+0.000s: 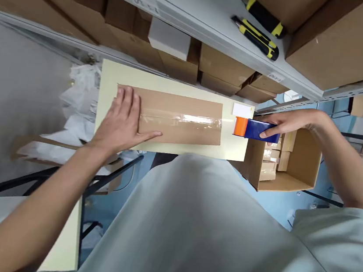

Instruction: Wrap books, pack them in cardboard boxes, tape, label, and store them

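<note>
A long flat cardboard box lies on the pale yellow board, with shiny clear tape along its middle. My left hand rests flat on the box's left end, thumb stretched out to the right and holding nothing. Just beyond the right end of the box, my right hand is closed around a blue and orange tape dispenser above the board's right edge. A small white label lies on the board near the dispenser.
A grey shelf above the board bears two yellow-black cutters and a large carton. More boxes stand behind the board. An open carton holding small boxes is below my right hand. White wrapping lies at left.
</note>
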`<state>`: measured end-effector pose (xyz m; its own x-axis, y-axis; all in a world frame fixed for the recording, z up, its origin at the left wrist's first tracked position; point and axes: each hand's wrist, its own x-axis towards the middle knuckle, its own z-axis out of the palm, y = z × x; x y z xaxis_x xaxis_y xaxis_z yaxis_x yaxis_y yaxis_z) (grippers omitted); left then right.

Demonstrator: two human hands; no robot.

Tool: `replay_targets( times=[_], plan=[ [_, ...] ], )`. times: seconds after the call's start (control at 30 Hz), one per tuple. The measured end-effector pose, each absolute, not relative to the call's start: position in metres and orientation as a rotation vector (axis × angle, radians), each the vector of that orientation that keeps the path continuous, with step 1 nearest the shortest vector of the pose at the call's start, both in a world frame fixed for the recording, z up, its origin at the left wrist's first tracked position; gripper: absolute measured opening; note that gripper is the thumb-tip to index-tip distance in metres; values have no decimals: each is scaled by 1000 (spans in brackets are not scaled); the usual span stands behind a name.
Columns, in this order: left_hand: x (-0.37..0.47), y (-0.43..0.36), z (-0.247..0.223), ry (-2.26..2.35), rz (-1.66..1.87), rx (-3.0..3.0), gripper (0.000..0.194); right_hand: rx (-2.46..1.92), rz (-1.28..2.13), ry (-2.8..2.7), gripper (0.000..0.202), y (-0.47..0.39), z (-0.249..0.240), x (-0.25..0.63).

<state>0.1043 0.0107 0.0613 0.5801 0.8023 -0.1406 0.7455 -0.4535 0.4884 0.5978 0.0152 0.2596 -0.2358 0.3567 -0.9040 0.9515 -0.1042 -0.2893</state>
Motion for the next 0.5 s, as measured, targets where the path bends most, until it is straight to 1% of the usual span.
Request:
replay_targets(
  times=[0.13,0.3,0.43,0.5],
  plan=[
    [108,7,60,1252,110,2339,148,1263,-1475,1523,63,16,228,618],
    [110,4,62,1263,70,2364,144,1308,-1404,1549,56,24,188,622],
    [109,5,59,1267,26,2374,144,1200,-1547,1524,51,24,173,629],
    [108,6,58,1264,-10,2374,144,1227,-1528,1541,47,25,168,632]
  ],
)
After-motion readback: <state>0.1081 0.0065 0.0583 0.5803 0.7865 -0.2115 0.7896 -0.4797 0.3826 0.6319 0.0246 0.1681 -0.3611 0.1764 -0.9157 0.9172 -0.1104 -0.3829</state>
